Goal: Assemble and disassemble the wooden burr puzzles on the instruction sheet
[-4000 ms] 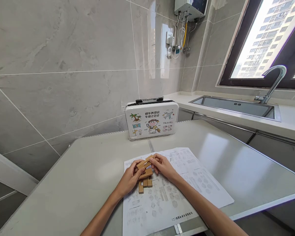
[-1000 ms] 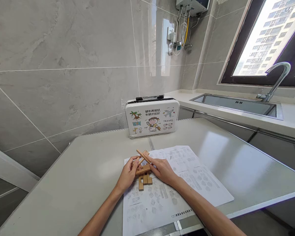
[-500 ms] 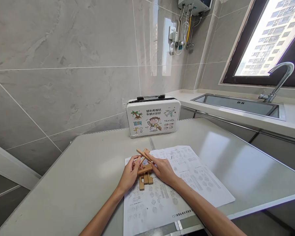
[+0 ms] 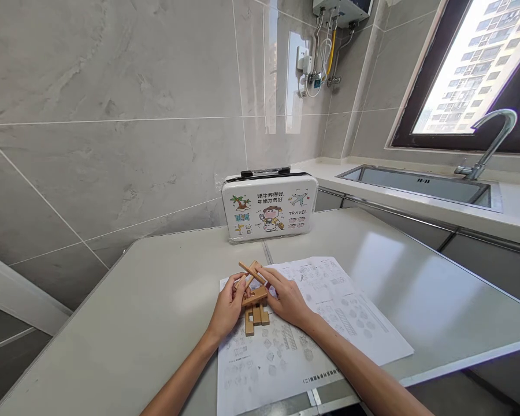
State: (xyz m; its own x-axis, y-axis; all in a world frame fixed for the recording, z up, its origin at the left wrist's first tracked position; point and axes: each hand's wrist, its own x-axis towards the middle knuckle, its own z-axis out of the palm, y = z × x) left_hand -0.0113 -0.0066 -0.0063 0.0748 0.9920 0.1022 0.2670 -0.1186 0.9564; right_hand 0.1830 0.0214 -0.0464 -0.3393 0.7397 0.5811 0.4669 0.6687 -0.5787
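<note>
Both hands meet over a small cluster of light-brown notched wooden pieces. My left hand (image 4: 226,309) is closed, its thumb and fingers pinching wooden puzzle pieces; its fingertips partly hide them. My right hand (image 4: 289,299) reaches in from the other side, with its fingers on a thin wooden stick (image 4: 248,270) that slants across the top and its thumb beside a wider wooden block (image 4: 255,297). Just below, several notched pieces (image 4: 256,315) lie side by side on a printed paper sheet (image 4: 286,364). How the upper pieces interlock is hidden by the fingers.
A white cartoon-printed case (image 4: 270,208) with a black handle stands behind the sheet, near the tiled wall (image 4: 156,173). The folding table (image 4: 164,289) has a seam and a metal latch at its front. A sink (image 4: 420,184) and tap (image 4: 498,138) are at the right.
The right fingers have shifted slightly along the slanted stick and straightened a little. The stick has moved slightly left; the pieces on the sheet stay put.
</note>
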